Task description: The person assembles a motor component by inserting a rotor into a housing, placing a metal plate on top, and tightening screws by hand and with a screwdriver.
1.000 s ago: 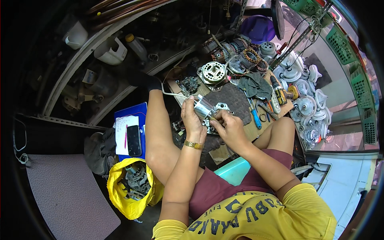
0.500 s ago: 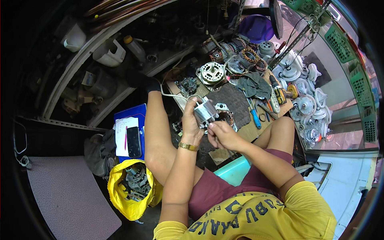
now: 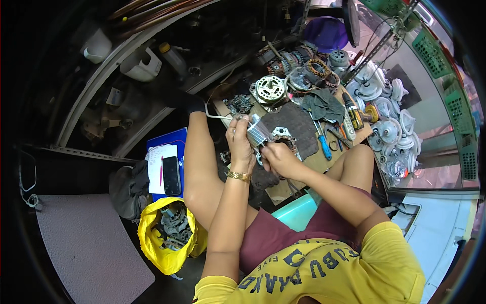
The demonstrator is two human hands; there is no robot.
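Yellow shirt [image 3: 339, 283], maroon shorts [image 3: 268, 238]

The right hand [image 3: 277, 158] hid the lower end of the cylinder [image 3: 257, 134], and what it gripped there could not be told. The left hand [image 3: 240, 147] covered the cylinder's left side (whether the cable [image 3: 216, 117] touched that hand was unclear). Behind the right hand, a motor frame [image 3: 283, 134] showed only in part. The phone [image 3: 172, 176] overlapped the paper [image 3: 154, 177], whose writing was too small to read. Parts [image 3: 175, 230] in the bag [image 3: 151, 255] were too jumbled to count. Shorts [image 3: 268, 235] concealed some of the stool [image 3: 297, 212]. A foot [image 3: 191, 104] faded into shadow; the bottom edge cut off the shirt [image 3: 334, 268].
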